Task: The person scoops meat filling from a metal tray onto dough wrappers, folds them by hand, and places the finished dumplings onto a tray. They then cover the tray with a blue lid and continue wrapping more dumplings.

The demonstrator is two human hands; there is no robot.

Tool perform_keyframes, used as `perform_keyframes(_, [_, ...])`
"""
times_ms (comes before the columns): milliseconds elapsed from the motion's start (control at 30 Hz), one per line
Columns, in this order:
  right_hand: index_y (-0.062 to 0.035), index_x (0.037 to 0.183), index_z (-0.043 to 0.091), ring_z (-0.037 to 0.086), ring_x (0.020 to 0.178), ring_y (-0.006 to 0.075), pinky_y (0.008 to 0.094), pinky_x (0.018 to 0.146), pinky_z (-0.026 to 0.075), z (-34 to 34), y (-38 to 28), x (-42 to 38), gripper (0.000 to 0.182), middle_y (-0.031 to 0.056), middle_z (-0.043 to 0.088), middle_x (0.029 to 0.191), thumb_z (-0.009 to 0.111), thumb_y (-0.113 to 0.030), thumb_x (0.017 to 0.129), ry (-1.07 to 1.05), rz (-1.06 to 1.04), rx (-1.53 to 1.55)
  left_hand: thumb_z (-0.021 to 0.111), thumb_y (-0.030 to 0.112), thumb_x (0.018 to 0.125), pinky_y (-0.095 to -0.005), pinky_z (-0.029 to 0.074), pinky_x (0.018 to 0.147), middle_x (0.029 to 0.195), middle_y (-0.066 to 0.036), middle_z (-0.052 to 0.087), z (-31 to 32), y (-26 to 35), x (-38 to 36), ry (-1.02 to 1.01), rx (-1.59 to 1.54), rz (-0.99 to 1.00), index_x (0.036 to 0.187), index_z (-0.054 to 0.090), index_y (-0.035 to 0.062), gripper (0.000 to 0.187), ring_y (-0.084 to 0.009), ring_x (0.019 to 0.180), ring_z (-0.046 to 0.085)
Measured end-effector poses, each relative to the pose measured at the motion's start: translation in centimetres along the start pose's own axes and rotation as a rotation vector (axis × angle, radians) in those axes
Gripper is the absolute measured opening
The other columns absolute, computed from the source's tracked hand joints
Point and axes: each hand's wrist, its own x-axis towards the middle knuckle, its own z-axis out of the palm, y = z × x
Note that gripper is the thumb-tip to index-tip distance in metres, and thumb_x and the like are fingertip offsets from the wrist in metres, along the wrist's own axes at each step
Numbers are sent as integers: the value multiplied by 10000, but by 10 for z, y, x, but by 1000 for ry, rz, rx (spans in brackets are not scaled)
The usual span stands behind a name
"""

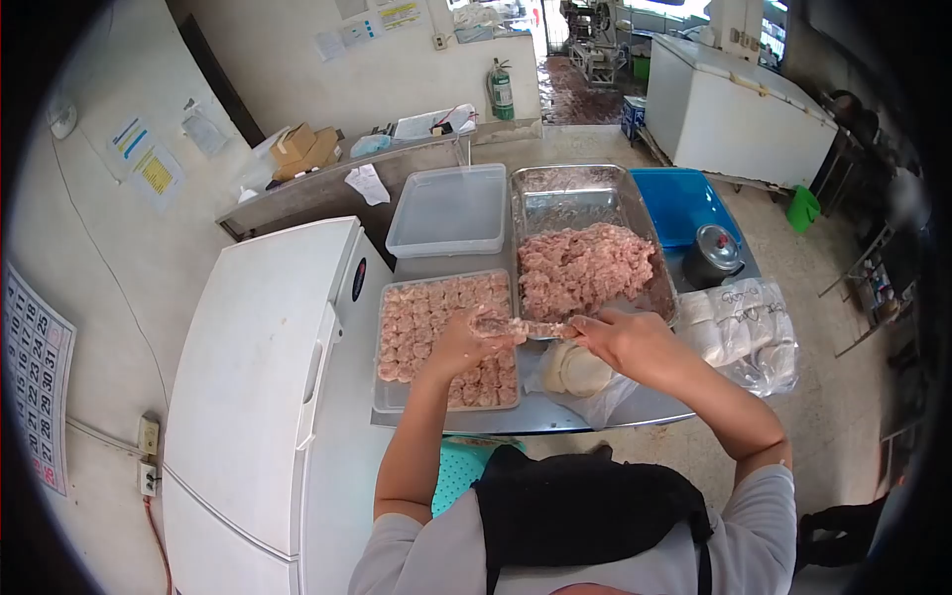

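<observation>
My left hand (464, 343), smeared with minced meat, is curled over the plastic tray (393, 399) of small meat-filled dumplings (416, 322) set in close rows. Its fingers close round something I cannot make out. My right hand (623, 342) grips a narrow meat-coated utensil (543, 328), which reaches across to the left fingers. Just below it lies a stack of round pale wrappers (580, 371) on a plastic bag. Beyond my hands, a deep metal pan (565, 210) holds a large mound of pink minced meat (585, 268).
Behind the dumplings is a translucent lidded box (446, 210). A blue tray (684, 203), a metal pot (714, 256) and bagged wrapper stacks (739, 327) stand at the right. A white refrigerator (263, 387) borders the table's left side; a turquoise perforated seat (461, 471) is below.
</observation>
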Motion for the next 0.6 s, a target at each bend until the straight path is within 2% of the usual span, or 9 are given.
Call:
perform_keyframes(67, [-88, 1058, 651, 644, 739, 303, 422, 623, 515, -7, 12, 1, 252, 107, 619, 798, 562, -283, 925, 39, -37, -11, 862, 272, 683, -311, 495, 856, 1139, -98, 629, 6, 13, -2, 18, -4, 79, 1218, 585, 25, 651, -180, 1002, 606])
perform_keyframes(167, [-90, 1078, 639, 629, 730, 321, 433, 602, 505, -20, -31, 23, 258, 114, 608, 782, 549, -282, 932, -1, -2, 139, 881, 277, 649, -309, 500, 848, 1073, -100, 646, -34, -27, -34, 136, 100, 220, 1203, 587, 13, 681, -190, 1005, 602])
perform_keyframes(300, [-104, 1013, 670, 617, 727, 343, 452, 603, 496, 22, -70, 34, 235, 124, 607, 787, 542, -286, 936, 9, -106, 97, 880, 251, 653, -303, 505, 829, 1035, -111, 654, -51, -59, -44, 67, -54, 198, 1187, 595, 10, 652, -180, 968, 612])
perform_keyframes(367, [-127, 991, 685, 622, 730, 342, 451, 609, 501, 37, -78, 39, 229, 120, 615, 804, 544, -298, 934, -39, -35, 164, 829, 356, 706, -378, 488, 847, 902, -85, 679, -58, -75, -49, 186, 182, 204, 1048, 653, 20, 510, -252, 877, 640])
perform_keyframes(400, [-134, 1007, 685, 624, 731, 343, 446, 605, 499, 32, -80, 42, 234, 123, 621, 805, 549, -308, 931, -17, -28, 138, 829, 356, 706, -378, 488, 847, 902, -85, 679, -61, -88, -53, 194, 180, 198, 1048, 653, 20, 510, -252, 877, 640])
perform_keyframes(467, [-141, 1023, 686, 625, 732, 345, 441, 602, 497, 31, -78, 52, 240, 126, 627, 807, 554, -318, 929, 2, -24, 117, 821, 352, 714, -372, 496, 822, 909, -70, 673, -67, -110, -64, 424, 224, 300, 1019, 653, 27, 477, -218, 870, 637])
perform_keyframes(500, [-126, 1000, 687, 624, 707, 330, 426, 597, 491, 33, -75, 56, 255, 130, 629, 784, 552, -332, 934, -20, -52, 249, 821, 352, 714, -372, 496, 822, 909, -70, 673, -70, -105, -70, 423, 220, 296, 1019, 653, 27, 477, -218, 870, 637])
perform_keyframes(567, [-111, 976, 688, 622, 682, 315, 410, 592, 485, 38, -81, 62, 276, 134, 631, 760, 550, -347, 939, -42, -76, 375, 806, 359, 735, -337, 506, 809, 931, -57, 664, -78, -85, -79, 83, -115, 198, 999, 652, 32, 448, -188, 875, 633])
perform_keyframes(600, [-91, 934, 682, 612, 656, 299, 397, 592, 477, 42, -93, 67, 309, 136, 625, 732, 539, -364, 948, -163, -10, 534, 806, 359, 735, -337, 506, 809, 931, -57, 664, -76, -84, -78, 80, -119, 199, 999, 652, 32, 448, -188, 875, 633])
